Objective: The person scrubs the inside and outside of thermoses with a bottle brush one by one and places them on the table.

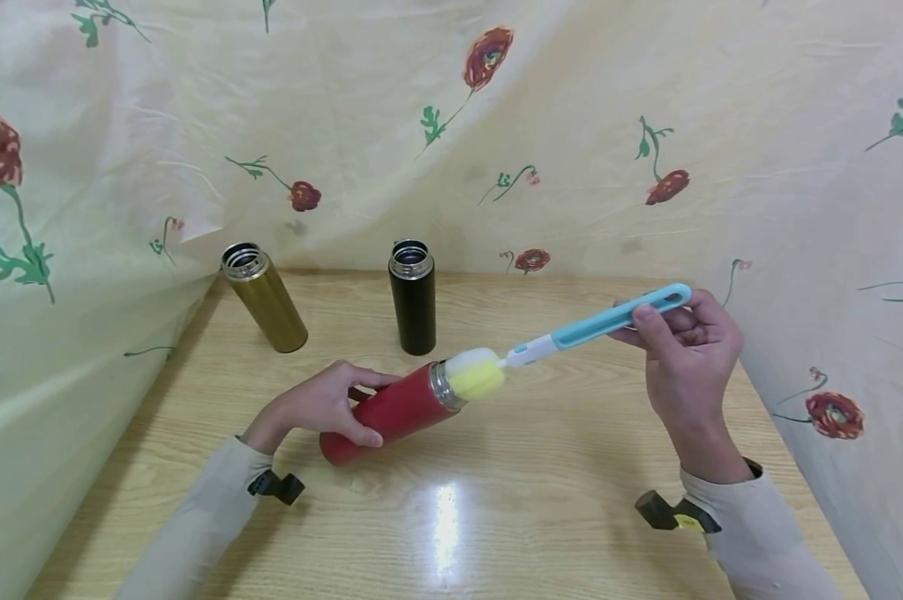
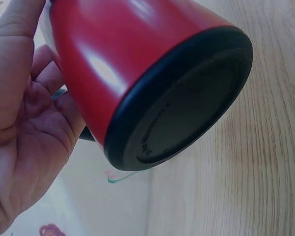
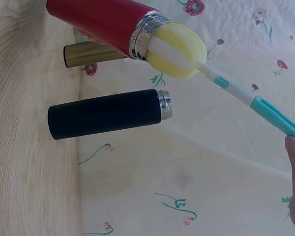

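My left hand [image 1: 333,403] grips a red thermos bottle [image 1: 394,414] around its lower half and holds it tilted, mouth up to the right. The black base [image 2: 187,98] of the bottle faces the left wrist camera. In my right hand [image 1: 687,354] is a bottle brush [image 1: 609,323] with a blue and white handle, pinched near the looped end. Its yellow and white sponge head [image 1: 477,374] sits at the steel mouth of the red bottle, partly inside; the far end of the sponge is hidden there.
A black bottle [image 1: 413,304] stands uncapped behind the red one. Further left is an uncapped gold bottle [image 1: 267,300]. The wooden table [image 1: 541,500] meets a flowered cloth [image 1: 571,150] at the back and sides.
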Tool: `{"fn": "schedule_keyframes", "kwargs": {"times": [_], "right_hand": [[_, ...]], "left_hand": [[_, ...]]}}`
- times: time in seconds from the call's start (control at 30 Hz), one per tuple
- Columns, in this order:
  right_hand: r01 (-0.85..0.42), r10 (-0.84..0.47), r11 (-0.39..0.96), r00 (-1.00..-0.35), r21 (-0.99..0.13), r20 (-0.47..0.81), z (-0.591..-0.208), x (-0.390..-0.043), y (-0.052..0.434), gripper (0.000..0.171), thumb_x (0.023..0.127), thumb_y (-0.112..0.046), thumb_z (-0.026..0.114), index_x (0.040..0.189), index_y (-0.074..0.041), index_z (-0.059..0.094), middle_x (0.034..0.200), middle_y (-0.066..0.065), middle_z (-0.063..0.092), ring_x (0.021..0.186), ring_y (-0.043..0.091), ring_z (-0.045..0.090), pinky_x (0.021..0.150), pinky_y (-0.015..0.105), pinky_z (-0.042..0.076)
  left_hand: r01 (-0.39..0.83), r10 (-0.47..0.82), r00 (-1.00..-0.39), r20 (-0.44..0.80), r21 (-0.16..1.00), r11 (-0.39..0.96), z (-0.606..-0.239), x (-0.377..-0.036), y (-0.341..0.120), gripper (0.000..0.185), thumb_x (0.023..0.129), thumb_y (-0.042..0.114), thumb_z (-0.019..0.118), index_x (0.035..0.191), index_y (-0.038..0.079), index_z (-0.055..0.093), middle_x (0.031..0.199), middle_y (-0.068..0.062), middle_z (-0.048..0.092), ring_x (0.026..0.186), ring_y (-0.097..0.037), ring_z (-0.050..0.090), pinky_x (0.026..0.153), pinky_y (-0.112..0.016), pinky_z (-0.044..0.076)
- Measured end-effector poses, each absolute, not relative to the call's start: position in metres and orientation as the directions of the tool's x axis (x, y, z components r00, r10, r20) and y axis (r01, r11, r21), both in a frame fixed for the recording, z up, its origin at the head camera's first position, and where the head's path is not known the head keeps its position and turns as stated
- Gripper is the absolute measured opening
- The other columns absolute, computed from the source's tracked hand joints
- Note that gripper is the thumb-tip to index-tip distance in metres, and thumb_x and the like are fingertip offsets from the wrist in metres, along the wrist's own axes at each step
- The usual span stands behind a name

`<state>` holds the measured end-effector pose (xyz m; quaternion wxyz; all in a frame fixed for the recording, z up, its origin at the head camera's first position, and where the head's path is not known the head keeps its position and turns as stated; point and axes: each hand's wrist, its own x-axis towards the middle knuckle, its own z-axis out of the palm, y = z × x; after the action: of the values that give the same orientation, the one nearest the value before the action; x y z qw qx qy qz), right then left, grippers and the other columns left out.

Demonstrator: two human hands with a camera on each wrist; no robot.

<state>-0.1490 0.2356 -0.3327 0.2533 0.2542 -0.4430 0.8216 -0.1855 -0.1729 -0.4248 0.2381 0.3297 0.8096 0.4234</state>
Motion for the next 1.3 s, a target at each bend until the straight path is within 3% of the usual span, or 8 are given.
{"fn": "schedule_keyframes", "kwargs": {"times": [0.3, 0.77, 1.0, 1.3], "right_hand": [[-0.637, 0.193, -0.503, -0.741, -0.584, 0.643, -0.3313, -0.1489, 0.2375, 0.018, 0.086, 0.032, 0.047, 0.102, 0.027, 0.055, 0.087, 0.030, 0.073, 0.081, 0.038, 0.076, 0.068, 0.043, 0.062], [-0.629, 0.217, -0.494, -0.758, -0.600, 0.615, -0.3270, -0.1479, 0.2381, 0.017, 0.087, 0.031, 0.048, 0.101, 0.027, 0.056, 0.086, 0.030, 0.072, 0.080, 0.037, 0.076, 0.068, 0.043, 0.062], [-0.632, 0.224, -0.492, -0.756, -0.598, 0.615, -0.3270, -0.1479, 0.2401, 0.017, 0.087, 0.031, 0.048, 0.101, 0.026, 0.056, 0.086, 0.029, 0.073, 0.077, 0.035, 0.076, 0.067, 0.043, 0.062], [-0.649, 0.241, -0.496, -0.741, -0.576, 0.627, -0.3254, -0.1469, 0.2427, 0.017, 0.087, 0.031, 0.047, 0.101, 0.028, 0.055, 0.086, 0.031, 0.072, 0.078, 0.037, 0.076, 0.067, 0.043, 0.062]], "left_hand": [[0.347, 0.742, -0.665, -0.084, 0.845, 0.407, -0.4259, -0.1847, -0.1732, 0.075, 0.077, 0.030, 0.089, 0.144, 0.011, 0.060, 0.129, 0.001, 0.069, 0.107, -0.017, 0.067, 0.091, -0.035, 0.058], [0.344, 0.736, -0.670, -0.095, 0.839, 0.421, -0.4241, -0.1833, -0.1730, 0.075, 0.078, 0.032, 0.088, 0.144, 0.010, 0.059, 0.127, -0.001, 0.070, 0.107, -0.020, 0.067, 0.091, -0.039, 0.058], [0.351, 0.740, -0.667, -0.087, 0.839, 0.415, -0.4246, -0.1828, -0.1741, 0.075, 0.077, 0.029, 0.089, 0.144, 0.011, 0.059, 0.128, 0.003, 0.069, 0.107, -0.017, 0.067, 0.091, -0.035, 0.059], [0.335, 0.734, -0.671, -0.103, 0.842, 0.424, -0.4228, -0.1850, -0.1741, 0.075, 0.078, 0.030, 0.088, 0.144, 0.010, 0.059, 0.128, -0.002, 0.069, 0.108, -0.022, 0.067, 0.091, -0.041, 0.058]]}}
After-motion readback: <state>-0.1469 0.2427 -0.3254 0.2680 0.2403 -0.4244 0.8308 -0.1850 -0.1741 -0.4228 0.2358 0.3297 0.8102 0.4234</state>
